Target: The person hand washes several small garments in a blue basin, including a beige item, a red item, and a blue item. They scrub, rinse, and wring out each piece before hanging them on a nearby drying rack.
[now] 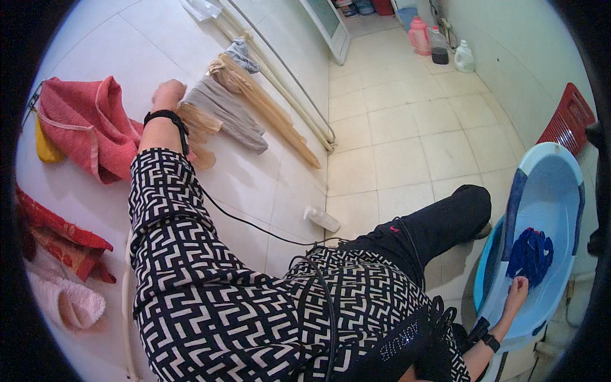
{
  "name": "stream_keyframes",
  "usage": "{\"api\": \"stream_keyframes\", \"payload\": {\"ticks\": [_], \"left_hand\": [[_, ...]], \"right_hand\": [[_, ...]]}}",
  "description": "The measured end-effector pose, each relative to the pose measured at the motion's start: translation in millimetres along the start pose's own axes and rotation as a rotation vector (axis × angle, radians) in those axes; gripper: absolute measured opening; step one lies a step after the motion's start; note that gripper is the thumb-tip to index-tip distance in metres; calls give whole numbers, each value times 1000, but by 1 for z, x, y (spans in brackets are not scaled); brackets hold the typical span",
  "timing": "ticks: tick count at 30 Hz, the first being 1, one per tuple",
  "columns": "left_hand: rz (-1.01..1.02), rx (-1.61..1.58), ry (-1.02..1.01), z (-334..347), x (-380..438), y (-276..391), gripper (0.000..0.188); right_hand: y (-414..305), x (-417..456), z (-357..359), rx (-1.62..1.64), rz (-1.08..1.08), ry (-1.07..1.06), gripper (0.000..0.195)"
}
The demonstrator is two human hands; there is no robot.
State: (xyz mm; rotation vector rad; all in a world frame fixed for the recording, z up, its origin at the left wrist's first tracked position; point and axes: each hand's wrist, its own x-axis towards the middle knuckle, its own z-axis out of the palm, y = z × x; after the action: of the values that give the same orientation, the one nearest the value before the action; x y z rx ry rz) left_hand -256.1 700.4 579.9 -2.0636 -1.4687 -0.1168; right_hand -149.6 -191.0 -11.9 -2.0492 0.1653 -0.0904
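Observation:
My left hand [169, 92], its fingers curled, is raised by the tiled wall, near the end of a row of hanging stockings; whether it holds something is hidden. A grey sock [229, 112] and tan nylon stockings [272, 114] hang beside it. A pink towel [90, 124] hangs on its other side. At the lower right, my right hand [518, 288] is at the edge of a dark blue cloth [531, 255], fingertips together against it. The cloth lies bunched in a light blue plastic tub [544, 191]. Black bands circle both wrists.
A red plastic washboard [568, 119] leans behind the tub. A pump bottle [322, 219] stands by the wall. Along the far wall are a pink thermos [419, 36], a bottle of dark liquid [438, 45] and a white jug [463, 56]. Pipes [286, 81] run along the tiles.

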Motion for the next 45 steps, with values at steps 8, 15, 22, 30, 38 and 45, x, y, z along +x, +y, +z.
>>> {"api": "stream_keyframes", "payload": {"ticks": [8,15,22,30,38,45], "left_hand": [[894,-789,248,-45,23,138,38],[1652,-934,-316,-104,-316,391,40],[2108,-995,-964,-90,-533,506,37],[1835,-1015,-1482,-12,-645,575,42],[1246,-1310,-1639,-16,-614,606,37],[1067,-1453,-1703,-32,-601,608,36]], "right_hand": [[-1,28,13,152,-17,73,23],[-30,13,-21,109,246,371,15],[-50,-11,-5,346,574,350,18],[-62,75,14,149,466,69,26],[-103,250,123,-148,-171,-43,38],[-90,276,154,-678,148,-298,31]]}}
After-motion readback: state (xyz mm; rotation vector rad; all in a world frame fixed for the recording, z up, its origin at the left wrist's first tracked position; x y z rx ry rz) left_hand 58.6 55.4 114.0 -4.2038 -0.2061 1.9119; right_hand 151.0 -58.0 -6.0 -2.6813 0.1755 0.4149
